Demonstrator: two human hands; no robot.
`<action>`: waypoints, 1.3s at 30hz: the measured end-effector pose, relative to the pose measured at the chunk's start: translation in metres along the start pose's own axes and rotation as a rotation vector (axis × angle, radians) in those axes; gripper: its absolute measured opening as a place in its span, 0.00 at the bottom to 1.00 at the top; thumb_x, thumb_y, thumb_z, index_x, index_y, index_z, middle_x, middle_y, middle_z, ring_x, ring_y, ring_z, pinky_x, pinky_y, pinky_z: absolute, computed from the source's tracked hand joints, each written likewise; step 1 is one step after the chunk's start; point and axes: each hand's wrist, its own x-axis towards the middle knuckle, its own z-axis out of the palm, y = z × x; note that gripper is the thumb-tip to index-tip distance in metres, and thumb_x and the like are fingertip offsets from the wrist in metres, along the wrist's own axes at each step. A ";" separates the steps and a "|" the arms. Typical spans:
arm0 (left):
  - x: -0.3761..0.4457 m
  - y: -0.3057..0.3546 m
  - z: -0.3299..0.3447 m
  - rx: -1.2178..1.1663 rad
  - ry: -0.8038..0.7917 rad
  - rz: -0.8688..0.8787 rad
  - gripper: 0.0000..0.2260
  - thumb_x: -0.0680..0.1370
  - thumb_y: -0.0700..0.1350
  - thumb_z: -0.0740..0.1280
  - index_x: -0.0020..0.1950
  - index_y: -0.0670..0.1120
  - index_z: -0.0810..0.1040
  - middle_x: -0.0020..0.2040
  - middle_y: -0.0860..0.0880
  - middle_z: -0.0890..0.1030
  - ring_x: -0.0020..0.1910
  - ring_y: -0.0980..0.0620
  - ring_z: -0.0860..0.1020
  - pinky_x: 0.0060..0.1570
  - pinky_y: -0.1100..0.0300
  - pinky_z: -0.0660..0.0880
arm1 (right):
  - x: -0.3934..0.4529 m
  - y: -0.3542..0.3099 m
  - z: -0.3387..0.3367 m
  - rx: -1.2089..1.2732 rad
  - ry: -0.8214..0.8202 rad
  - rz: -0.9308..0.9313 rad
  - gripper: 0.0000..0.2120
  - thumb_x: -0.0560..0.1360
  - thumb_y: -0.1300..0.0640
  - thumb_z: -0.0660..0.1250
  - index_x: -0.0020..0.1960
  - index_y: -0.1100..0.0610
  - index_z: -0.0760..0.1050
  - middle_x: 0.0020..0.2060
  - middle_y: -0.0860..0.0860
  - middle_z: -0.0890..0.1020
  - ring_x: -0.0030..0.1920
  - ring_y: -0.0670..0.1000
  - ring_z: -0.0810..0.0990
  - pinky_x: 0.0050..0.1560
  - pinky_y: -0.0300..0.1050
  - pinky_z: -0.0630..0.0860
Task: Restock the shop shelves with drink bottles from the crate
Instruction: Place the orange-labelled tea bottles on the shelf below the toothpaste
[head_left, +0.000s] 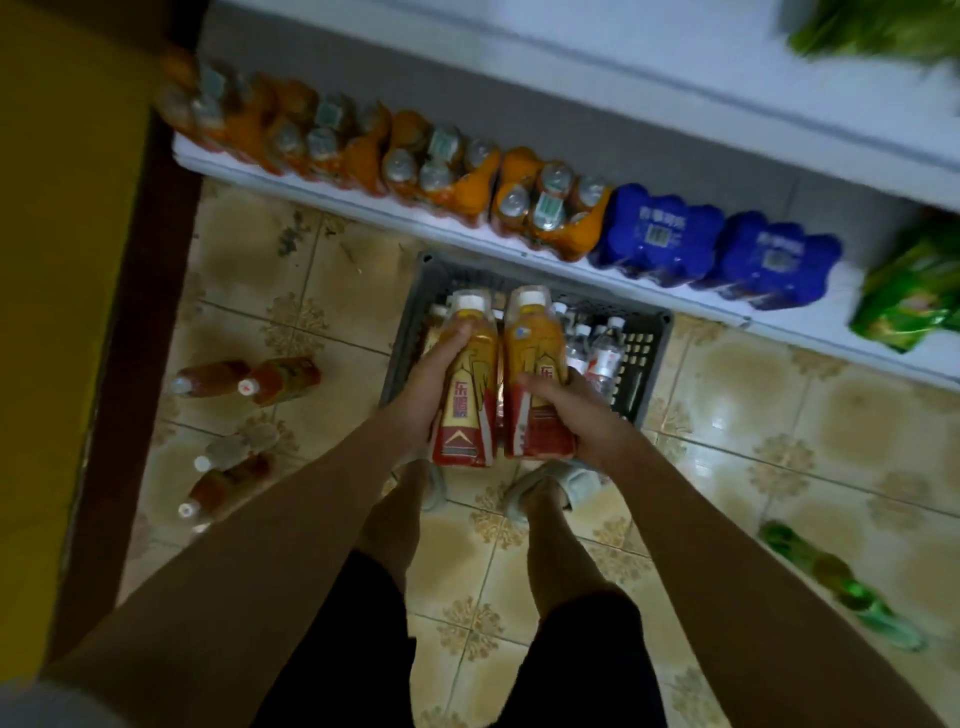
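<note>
I hold two yellow drink bottles with white caps and red-and-gold labels above the crate. My left hand (434, 387) grips the left bottle (470, 395) around its middle. My right hand (574, 415) grips the right bottle (535, 364) near its base. Below them a dark grey plastic crate (644, 358) stands on the tiled floor against the lowest shelf; clear water bottles (602, 353) stand in its right half. The white lowest shelf (363, 200) carries shrink-wrapped orange drink packs (550, 205) and blue packs (660, 236).
Several brown tea bottles (249, 379) lie on the floor at the left beside a dark doorframe and yellow wall. Green bottles (841, 582) lie on the floor at the right. Green packets (909, 299) sit at the shelf's right end. My feet in slippers stand just behind the crate.
</note>
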 end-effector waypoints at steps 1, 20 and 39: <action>-0.021 0.006 0.012 0.002 -0.010 0.013 0.29 0.78 0.60 0.63 0.71 0.41 0.74 0.63 0.35 0.79 0.52 0.39 0.82 0.50 0.48 0.81 | -0.024 -0.009 0.004 -0.005 0.018 -0.031 0.39 0.59 0.44 0.83 0.66 0.53 0.73 0.53 0.56 0.86 0.54 0.59 0.85 0.59 0.65 0.78; -0.264 0.120 0.068 0.460 -0.097 0.323 0.43 0.64 0.76 0.69 0.72 0.53 0.68 0.56 0.43 0.84 0.53 0.40 0.84 0.59 0.36 0.77 | -0.293 -0.086 0.137 0.211 0.310 -0.539 0.36 0.64 0.25 0.67 0.65 0.44 0.75 0.53 0.53 0.86 0.52 0.55 0.86 0.59 0.64 0.78; -0.388 0.187 0.154 0.435 -0.076 0.745 0.22 0.67 0.61 0.72 0.59 0.59 0.73 0.49 0.47 0.86 0.46 0.47 0.86 0.50 0.48 0.82 | -0.404 -0.179 0.135 0.103 0.289 -0.863 0.31 0.68 0.32 0.65 0.64 0.50 0.74 0.50 0.53 0.86 0.47 0.52 0.87 0.51 0.53 0.82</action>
